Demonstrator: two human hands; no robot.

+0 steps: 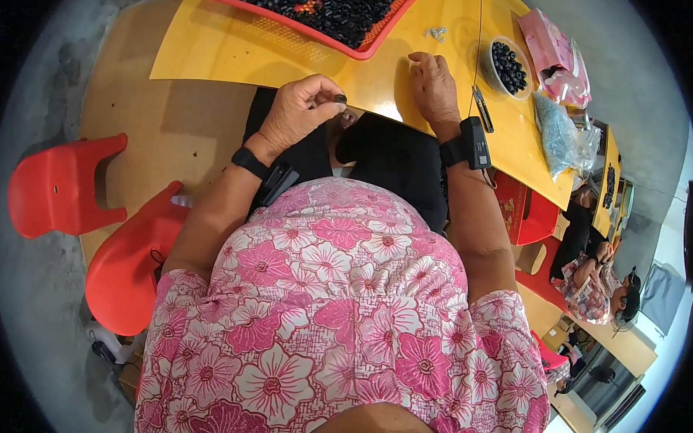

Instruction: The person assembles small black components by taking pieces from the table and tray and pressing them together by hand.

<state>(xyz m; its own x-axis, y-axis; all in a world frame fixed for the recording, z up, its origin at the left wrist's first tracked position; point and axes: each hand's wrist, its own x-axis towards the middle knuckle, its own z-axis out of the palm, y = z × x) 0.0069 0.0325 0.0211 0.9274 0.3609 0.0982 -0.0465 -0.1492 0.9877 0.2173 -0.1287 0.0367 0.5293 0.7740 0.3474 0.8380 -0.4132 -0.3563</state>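
My left hand (301,108) is over the table's near edge, thumb and forefinger pinched on a small black part (341,99). On the yellow tabletop, my right hand (433,88) rests with its fingers curled in; whatever may be in them is hidden. Just beyond that hand lies a little pile of small clear or silvery pieces (435,34). A red plastic basket (361,52) at the far side holds a heap of small black parts (323,13). Right of my right hand stands a clear round tub (485,65) with chunkier black parts (509,68).
A black utility knife (482,108) lies beside my right wrist. Farther right are a pink bag (557,56) and a clear bag of bluish pieces (557,136). Red chairs (61,187) stand at left. Another person (588,290) sits at a table on the right.
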